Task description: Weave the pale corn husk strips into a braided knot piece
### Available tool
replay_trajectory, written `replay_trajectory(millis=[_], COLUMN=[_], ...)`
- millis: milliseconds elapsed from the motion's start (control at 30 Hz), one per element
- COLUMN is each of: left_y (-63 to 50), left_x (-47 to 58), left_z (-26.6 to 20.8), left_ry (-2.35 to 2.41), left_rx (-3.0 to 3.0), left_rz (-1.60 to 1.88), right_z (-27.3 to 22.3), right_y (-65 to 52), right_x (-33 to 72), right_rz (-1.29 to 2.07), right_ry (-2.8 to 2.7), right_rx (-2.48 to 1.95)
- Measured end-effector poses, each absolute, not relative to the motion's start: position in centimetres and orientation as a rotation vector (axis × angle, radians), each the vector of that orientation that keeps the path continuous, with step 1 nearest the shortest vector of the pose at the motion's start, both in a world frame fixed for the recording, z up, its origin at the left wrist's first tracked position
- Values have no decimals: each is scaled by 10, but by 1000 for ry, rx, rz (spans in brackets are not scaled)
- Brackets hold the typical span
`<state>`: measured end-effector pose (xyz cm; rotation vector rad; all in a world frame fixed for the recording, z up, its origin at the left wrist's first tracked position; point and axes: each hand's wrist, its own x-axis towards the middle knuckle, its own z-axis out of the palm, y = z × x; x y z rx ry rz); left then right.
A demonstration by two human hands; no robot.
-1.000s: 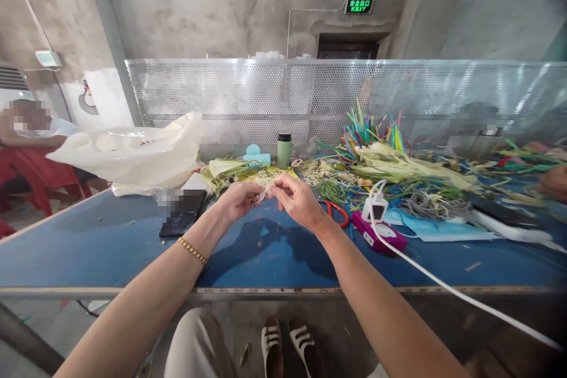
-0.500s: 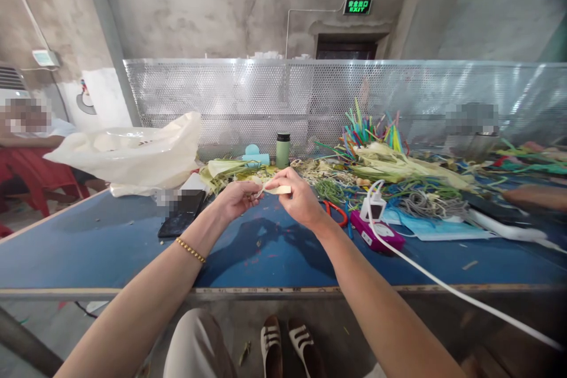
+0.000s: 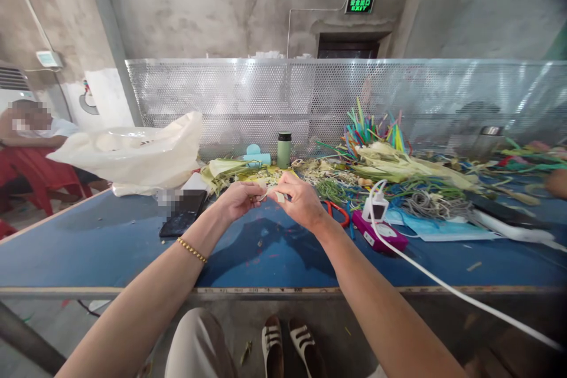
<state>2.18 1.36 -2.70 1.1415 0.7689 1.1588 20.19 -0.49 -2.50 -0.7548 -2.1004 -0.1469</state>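
Observation:
Over the blue table (image 3: 133, 254), my two hands meet in the middle, fingertips close together. My left hand (image 3: 239, 201), below a gold bead bracelet, pinches one end of a thin pale strip. My right hand (image 3: 303, 204) is closed on the same piece, a cream strip of husk (image 3: 280, 196) whose short end shows by the thumb. Fingers hide most of it. Pale green corn husks (image 3: 228, 171) lie just behind my left hand. Red-handled scissors (image 3: 336, 214) lie beside my right wrist.
A white plastic bag (image 3: 128, 159) and black phone (image 3: 182, 215) are at left. Behind stands a green bottle (image 3: 284, 150). At right are a husk pile (image 3: 403, 162), grey cord (image 3: 436, 204), and a purple power block (image 3: 381, 233) with a white cable. Another person's hand (image 3: 556, 183) shows far right.
The strip's end, which stuck out sideways past my right fingers, now points down and looks shorter. My right fingers have curled in. The other person's hand has shifted right.

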Motion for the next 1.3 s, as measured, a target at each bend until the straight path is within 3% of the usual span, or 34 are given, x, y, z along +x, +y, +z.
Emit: replay_trajectory(millis=[233,367,733,900,1133,1300], left_y=[10,9,1,1,-1,-2], left_x=[26,28,34,34,33,32], left_z=[-27,-26,-24,-25,-23,-21], left_ry=[899,965,842,762,641,610], left_rx=[1361,1434,1558,1529,1505,1492], left_rz=[1485,1544,1379,1327,1263,1221], right_z=[-28,-26,-30,-31,-29,-29], right_y=[-1,-4,8,11,6,6], right_x=[198,197,195,197,198,197], right_rz=[166,91,271,284,627,584], right_ry=[-2051,-2023,-1755,-1696,-1663,-1665], right_rx=[-689,-669,-958,-918,-954,-906])
